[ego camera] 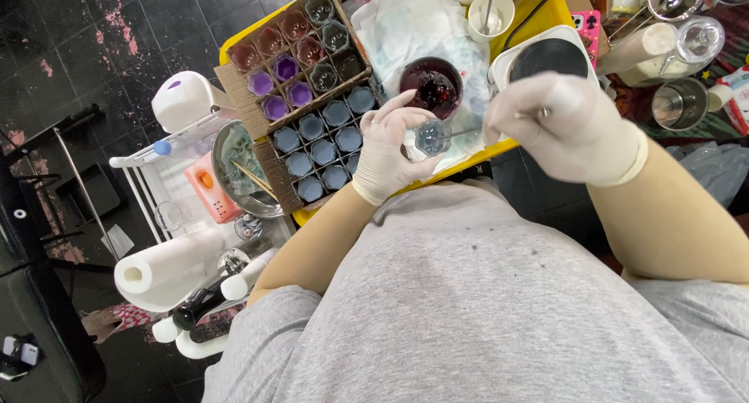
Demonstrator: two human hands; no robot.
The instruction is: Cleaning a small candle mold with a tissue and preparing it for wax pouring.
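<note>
Two gloved hands: left hand (388,149) holding one small jar (431,136).

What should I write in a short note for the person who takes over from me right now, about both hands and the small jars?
Left hand, gloved: holds a small clear jar over the yellow table.
Right hand, gloved: holds a thin metal tool whose tip is at the jar.
Bowl of dark red mixture: just behind the jar.
Cardboard tray: red, purple and blue jars look filled; a few jars at the far end look clear.
Left: the jar in hand and those clear ones, it seems.
</note>
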